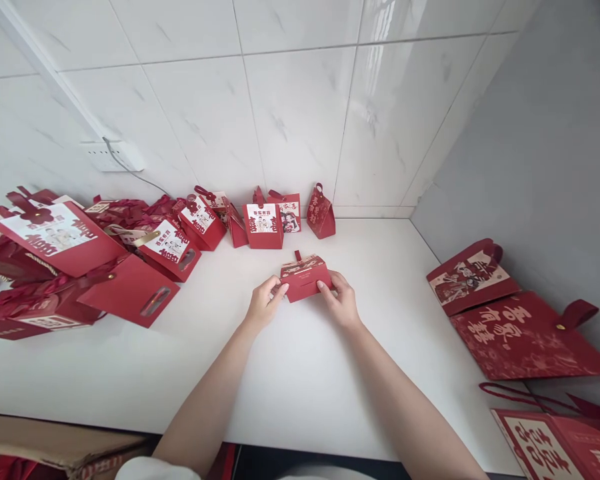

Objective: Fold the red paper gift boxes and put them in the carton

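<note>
A small red gift box (307,285) with a patterned top and a short ribbon loop is held between both hands, over the middle of the white table. My left hand (267,301) grips its left end, with the thumb on the near face. On the right end, my right hand (341,298) pinches the box, its thumb pressed on the front panel. The fingers behind the box are partly hidden. Just beyond it, a red box with a white printed label (263,225) stands upright near the wall.
Many red gift boxes (150,293) crowd the table's left side. A small peaked red box (321,213) stands by the tiled wall. Flat red bags (525,337) lie along the right edge. A cardboard carton (50,437) sits below the table's front left. A wall socket (111,157) has a cable.
</note>
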Demonstrator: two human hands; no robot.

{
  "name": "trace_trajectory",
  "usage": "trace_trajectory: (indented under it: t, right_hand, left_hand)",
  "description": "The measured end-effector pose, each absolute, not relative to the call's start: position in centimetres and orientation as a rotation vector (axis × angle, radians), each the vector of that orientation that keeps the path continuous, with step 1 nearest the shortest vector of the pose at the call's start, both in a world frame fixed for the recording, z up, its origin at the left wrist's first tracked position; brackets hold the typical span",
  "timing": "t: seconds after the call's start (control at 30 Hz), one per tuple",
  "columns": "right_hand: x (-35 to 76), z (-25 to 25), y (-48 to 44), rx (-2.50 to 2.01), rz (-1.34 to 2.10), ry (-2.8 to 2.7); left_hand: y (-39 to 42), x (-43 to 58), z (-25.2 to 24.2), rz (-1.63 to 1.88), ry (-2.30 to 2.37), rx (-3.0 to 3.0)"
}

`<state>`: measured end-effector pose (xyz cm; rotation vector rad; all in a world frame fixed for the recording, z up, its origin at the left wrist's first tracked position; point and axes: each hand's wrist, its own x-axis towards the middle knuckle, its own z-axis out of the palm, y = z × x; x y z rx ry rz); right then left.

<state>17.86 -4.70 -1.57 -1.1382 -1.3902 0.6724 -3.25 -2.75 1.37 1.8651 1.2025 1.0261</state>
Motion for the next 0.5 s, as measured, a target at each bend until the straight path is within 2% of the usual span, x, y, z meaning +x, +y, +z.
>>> trace_trajectory:
  t: [0.3,0.5]
  right_hand:
    - [17.71,-1.49,-4.75,-1.238,0.729,-1.396]
    - [17.84,-2.21,-4.37,-1.316,0.735,-1.388]
  left_hand:
    - [-3.44,-2.96,2.24,1.069,1.231,1.901]
    - [-2.86,-3.21,1.52,1.062,1.406,2.098]
